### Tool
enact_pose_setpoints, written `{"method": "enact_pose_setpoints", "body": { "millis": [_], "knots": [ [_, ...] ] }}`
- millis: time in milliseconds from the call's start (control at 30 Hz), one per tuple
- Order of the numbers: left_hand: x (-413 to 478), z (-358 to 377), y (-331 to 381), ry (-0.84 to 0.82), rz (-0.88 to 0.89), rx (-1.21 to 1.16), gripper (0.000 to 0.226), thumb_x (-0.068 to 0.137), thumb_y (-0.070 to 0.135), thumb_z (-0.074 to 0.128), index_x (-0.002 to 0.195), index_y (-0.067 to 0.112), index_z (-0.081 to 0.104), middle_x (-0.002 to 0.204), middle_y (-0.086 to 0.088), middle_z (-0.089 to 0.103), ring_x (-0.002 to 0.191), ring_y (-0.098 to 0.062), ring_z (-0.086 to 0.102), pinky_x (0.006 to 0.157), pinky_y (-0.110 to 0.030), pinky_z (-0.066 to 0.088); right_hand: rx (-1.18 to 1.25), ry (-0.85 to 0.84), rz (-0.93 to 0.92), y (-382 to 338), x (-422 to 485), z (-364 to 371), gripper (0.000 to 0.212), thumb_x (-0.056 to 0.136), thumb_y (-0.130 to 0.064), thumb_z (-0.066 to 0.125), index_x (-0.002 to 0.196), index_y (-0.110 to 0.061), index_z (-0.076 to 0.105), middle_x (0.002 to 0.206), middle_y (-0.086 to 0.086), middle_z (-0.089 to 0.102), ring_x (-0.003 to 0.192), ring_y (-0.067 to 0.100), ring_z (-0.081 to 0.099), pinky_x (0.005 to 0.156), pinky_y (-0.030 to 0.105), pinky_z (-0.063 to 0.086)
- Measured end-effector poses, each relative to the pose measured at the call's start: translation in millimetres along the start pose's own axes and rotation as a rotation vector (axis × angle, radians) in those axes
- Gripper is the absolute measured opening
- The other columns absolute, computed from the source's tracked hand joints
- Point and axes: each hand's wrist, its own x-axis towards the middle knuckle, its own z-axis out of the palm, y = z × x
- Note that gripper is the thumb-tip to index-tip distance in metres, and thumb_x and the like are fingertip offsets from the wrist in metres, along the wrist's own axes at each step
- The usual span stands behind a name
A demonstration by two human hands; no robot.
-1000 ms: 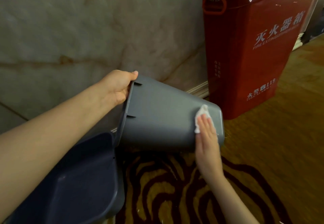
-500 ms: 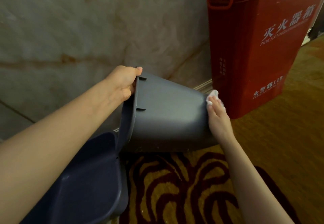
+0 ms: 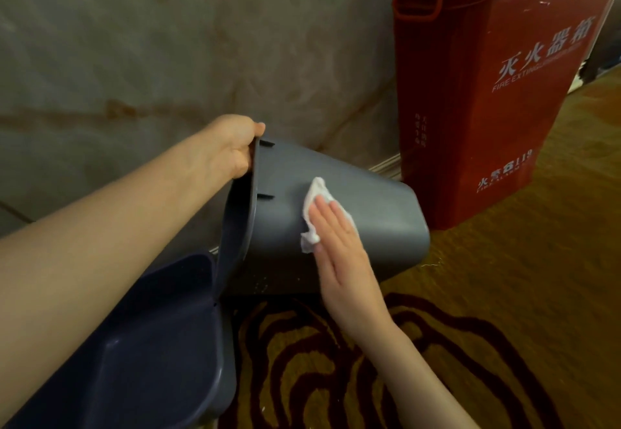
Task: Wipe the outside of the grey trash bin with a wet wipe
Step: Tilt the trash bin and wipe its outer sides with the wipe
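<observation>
1. The grey trash bin (image 3: 353, 227) is lying tilted on its side in the middle of the frame, its open mouth turning toward the left edge and its closed base pointing toward the right

2. The left hand (image 3: 232, 149) is reaching in from the left edge of the frame and is gripping the bin's rim at its upper end, thumb lying over the outside and the other fingers curling out of sight inside the mouth

3. The right hand (image 3: 339, 253) is coming up from the lower right of the frame and is lying flat and open, fingers straight and together, pressing the wet wipe (image 3: 314, 213) against the bin's outer wall

4. The white wipe is sitting crumpled under the fingertips, sticking out above and to the left of them, near the centre of the frame and not far from the two small slots by the rim

5. A darker lid (image 3: 141, 354) is filling the lower left of the frame, touching the bin's rim at its lower end

6. A red fire extinguisher box (image 3: 487, 92) is standing upright in the upper right, just beside the bin's base, against a marbled wall (image 3: 134, 58)

7. A brown patterned carpet (image 3: 504, 327) is spreading beneath the bin across the lower right
</observation>
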Motion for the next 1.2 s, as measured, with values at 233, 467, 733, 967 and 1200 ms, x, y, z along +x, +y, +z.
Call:
{"method": "enact_pose_setpoints", "body": {
  "millis": [233,467,733,967,1200],
  "knots": [
    [-11.0,-16.5,-12.7,-0.226,0.058,0.274,0.041,0.093,0.046,0.037,0.097,0.014,0.062,0.084,-0.002,0.067,0.07,-0.013,0.064,0.058,-0.024,0.056,-0.069,0.143,0.19,54.3,17.3,-19.9,0.042,0.101,-0.025,0.031,0.143,-0.022,0.028,0.152,-0.01,0.025,0.14,-0.002,0.012,0.117,0.028,0.014],
    [-41.3,-68.9,-66.9,-0.504,0.252,0.371,0.037,0.073,0.052,0.054,0.1,0.031,0.069,0.101,0.008,0.076,0.094,-0.005,0.071,0.073,-0.014,0.054,-0.122,0.134,0.238,70.3,43.1,-21.3,0.042,0.101,-0.024,0.029,0.143,-0.017,0.03,0.153,0.0,0.029,0.142,0.009,0.016,0.112,0.022,0.012],
    [-46.8,-43.7,-70.8,-0.289,0.367,0.259,0.031,0.098,0.023,0.035,0.099,0.01,0.064,0.102,-0.004,0.068,0.104,-0.018,0.063,0.108,-0.038,0.04,-0.031,0.228,0.25,66.1,46.5,-9.3,0.042,0.102,-0.022,0.028,0.144,-0.017,0.028,0.155,0.001,0.022,0.139,0.003,0.008,0.115,0.026,0.01],
    [-45.7,-34.1,-45.8,-0.241,0.35,0.215,0.027,0.096,0.028,0.04,0.106,0.006,0.051,0.095,-0.014,0.049,0.092,-0.024,0.047,0.092,-0.037,0.042,0.041,0.149,-0.014,21.6,41.6,21.6,0.045,0.099,-0.008,0.032,0.143,-0.015,0.024,0.149,-0.01,0.012,0.144,0.012,0.002,0.119,0.042,0.005],
    [-41.6,-34.2,-43.2,-0.136,0.228,-0.024,0.036,0.095,0.024,0.046,0.069,0.008,0.065,0.066,-0.004,0.066,0.063,-0.012,0.065,0.058,-0.018,0.056,0.075,0.092,-0.181,-28.3,24.4,67.1,0.053,0.096,-0.007,0.034,0.141,-0.024,0.012,0.151,-0.009,0.005,0.145,0.011,-0.005,0.119,0.034,-0.001]
  ]
}}
